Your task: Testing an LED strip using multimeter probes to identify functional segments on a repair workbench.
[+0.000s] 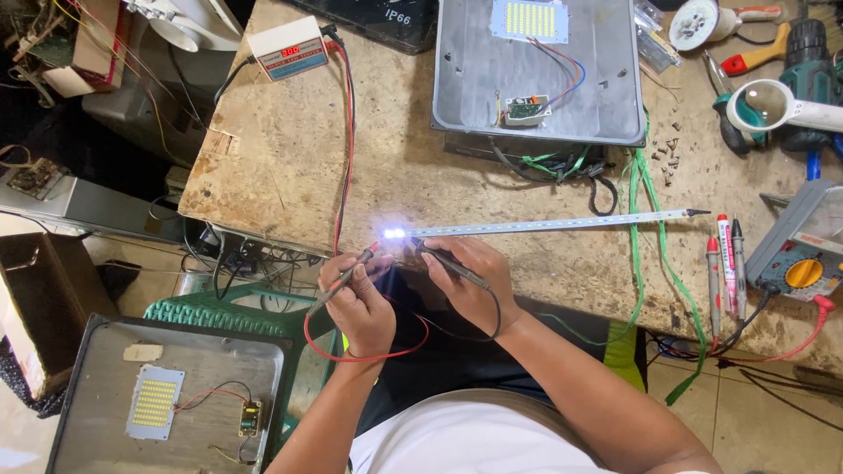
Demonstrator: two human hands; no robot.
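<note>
Worn wooden workbench (290, 149), two test probes pressed to the near end of a long light strip (544, 225).

Thin, pale and straight, the strip lies across the bench's front edge, its left end glowing bright white. Left hand (358, 303) is closed on the red probe (347, 277); right hand (470, 285) is closed on the black probe (450, 263), both tips at the glowing end. A white power box (288, 47) with red digits sits farther back.

probe tips (397, 239) lost in glare, drill (812, 53) cropped
</note>
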